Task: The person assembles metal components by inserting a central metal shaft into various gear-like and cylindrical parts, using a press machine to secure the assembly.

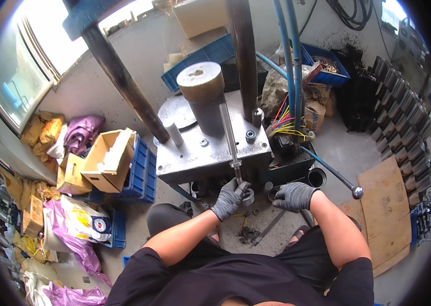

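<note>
Both of my hands wear grey knit gloves. My left hand (229, 199) is closed around the lower end of a long shiny metal rod (229, 130), which has a stepped collar just above my fingers. The rod stands tilted, its top in front of the press's thick cylinder (202, 97). Beside my left fingers is a bright metal ring (247, 197); I cannot tell whether it is joined to the rod. My right hand (296, 197) has curled fingers next to a small dark round part, and whatever they grip is mostly hidden.
A steel press table (210, 158) stands ahead between dark columns. A ball-ended lever (357, 192) sticks out at right. Blue crates (144, 171) and cardboard boxes (107, 160) are at left. Stacked metal tubes (404, 117) and flat cardboard (386, 209) lie right.
</note>
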`<state>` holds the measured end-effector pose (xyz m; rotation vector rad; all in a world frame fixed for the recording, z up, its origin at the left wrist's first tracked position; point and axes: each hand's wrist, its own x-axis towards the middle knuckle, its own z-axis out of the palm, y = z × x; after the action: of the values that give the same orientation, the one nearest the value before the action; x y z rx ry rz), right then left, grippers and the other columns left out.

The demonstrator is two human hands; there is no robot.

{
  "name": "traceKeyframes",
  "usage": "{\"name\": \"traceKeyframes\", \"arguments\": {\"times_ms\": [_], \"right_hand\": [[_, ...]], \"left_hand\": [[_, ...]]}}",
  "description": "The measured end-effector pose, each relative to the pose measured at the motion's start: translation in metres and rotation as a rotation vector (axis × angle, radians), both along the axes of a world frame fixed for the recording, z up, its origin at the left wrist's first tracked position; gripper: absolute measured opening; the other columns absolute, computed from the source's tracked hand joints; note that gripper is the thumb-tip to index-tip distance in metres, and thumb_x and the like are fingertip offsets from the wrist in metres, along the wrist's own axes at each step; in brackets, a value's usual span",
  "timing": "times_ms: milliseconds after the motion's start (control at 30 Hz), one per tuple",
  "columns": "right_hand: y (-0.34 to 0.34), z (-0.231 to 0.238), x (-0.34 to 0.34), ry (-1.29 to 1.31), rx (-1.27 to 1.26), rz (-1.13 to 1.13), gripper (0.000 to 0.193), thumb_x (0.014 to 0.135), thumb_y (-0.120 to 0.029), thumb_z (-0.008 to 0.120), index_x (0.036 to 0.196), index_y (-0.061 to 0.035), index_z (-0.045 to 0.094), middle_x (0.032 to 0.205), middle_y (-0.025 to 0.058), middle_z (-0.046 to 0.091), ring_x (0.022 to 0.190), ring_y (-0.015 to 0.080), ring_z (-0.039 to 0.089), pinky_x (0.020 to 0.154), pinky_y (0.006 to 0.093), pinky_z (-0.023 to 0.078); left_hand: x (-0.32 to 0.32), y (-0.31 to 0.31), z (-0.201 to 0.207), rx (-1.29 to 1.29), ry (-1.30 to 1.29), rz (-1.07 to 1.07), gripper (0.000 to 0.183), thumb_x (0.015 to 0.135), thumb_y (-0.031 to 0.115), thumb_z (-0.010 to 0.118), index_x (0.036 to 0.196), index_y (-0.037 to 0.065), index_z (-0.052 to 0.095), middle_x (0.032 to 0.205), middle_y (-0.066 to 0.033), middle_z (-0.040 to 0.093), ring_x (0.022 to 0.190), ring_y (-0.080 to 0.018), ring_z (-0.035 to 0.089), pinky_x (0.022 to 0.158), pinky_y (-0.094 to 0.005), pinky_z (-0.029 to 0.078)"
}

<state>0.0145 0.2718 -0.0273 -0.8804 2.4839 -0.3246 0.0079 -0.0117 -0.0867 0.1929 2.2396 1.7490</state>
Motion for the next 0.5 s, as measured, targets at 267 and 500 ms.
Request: {"name": "traceKeyframes", "arguments": {"times_ms": [267,500], "right_hand": [[-0.003,0.013,-0.004,-0.012,-0.012,0.009,0.027,0.094,-0.033,0.063,0.104,-0.0125,0.078,0.098,0.0184,0.074,0.096,0.0412,0.07,0.087,0.0523,0.056],[-0.006,0.014,-0.001,-0.017,-0.053,0.039,0.024,0.084,-0.019,0.065,0.104,-0.0109,0.075,0.094,0.0187,0.074,0.091,0.041,0.072,0.081,0.051,0.057]], "left_hand": [[-0.054,-0.014,0.102,0.789,0.329,-0.047,0.018,0.103,0.008,0.071,0.119,0.007,0.064,0.109,-0.0037,0.066,0.094,-0.0157,0.063,0.084,-0.0293,0.053],[-0.181,-0.033,0.255,0.554,0.736,0.24,0.004,0.106,0.004,0.06,0.102,0.005,0.062,0.088,-0.0034,0.063,0.082,-0.0138,0.063,0.072,-0.0268,0.051]]}}
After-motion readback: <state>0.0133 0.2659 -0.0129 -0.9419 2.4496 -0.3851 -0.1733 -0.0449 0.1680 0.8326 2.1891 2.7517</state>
